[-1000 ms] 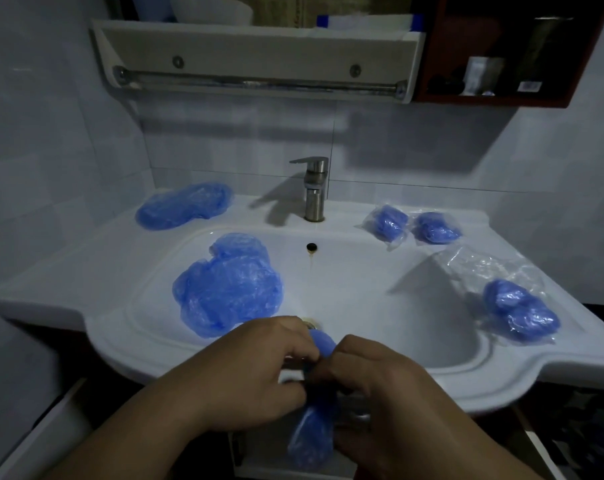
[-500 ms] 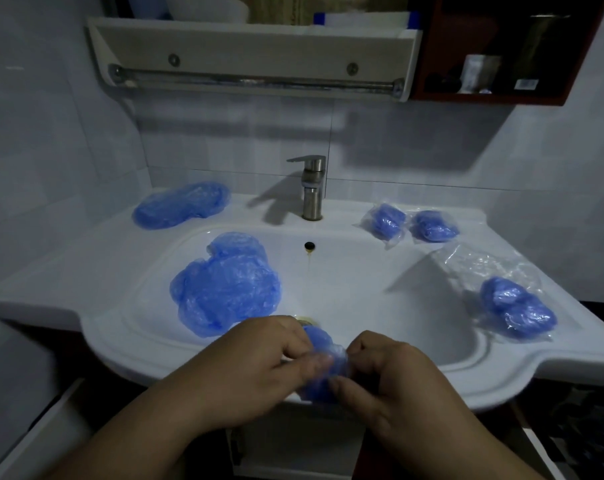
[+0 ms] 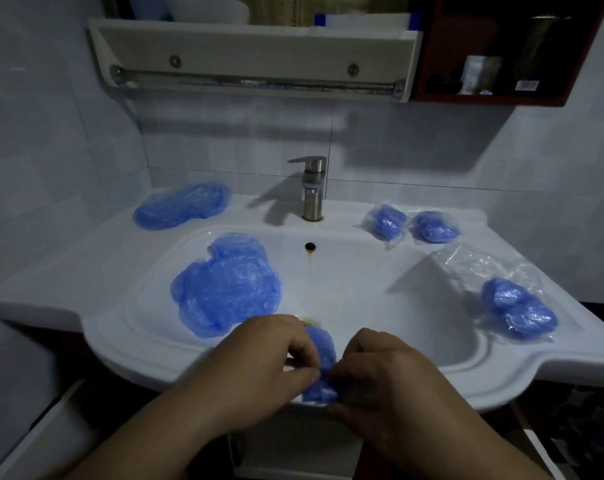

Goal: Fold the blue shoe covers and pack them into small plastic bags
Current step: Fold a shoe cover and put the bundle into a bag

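Observation:
Over the front rim of the white sink [image 3: 390, 367], my left hand [image 3: 262, 368] and my right hand [image 3: 383, 372] both pinch one small, bunched blue shoe cover [image 3: 323, 367]. A loose heap of blue shoe covers [image 3: 227, 285] lies in the left of the basin. Another unfolded cover [image 3: 182, 206] rests on the back left ledge. Two bagged covers [image 3: 387, 221] [image 3: 432, 227] sit on the back right ledge. A third bagged pair [image 3: 518, 308] lies at the right edge beside empty clear plastic bags [image 3: 484, 261].
A steel faucet [image 3: 312, 188] stands at the back centre of the basin. Above it a shelf with a towel rail [image 3: 255, 81] juts from the tiled wall. A dark red cabinet [image 3: 501, 46] hangs at the upper right.
The shoe cover hung long below my hands a second ago. Now it is gathered into a short, compact bundle between my fingertips, held slightly higher over the sink rim.

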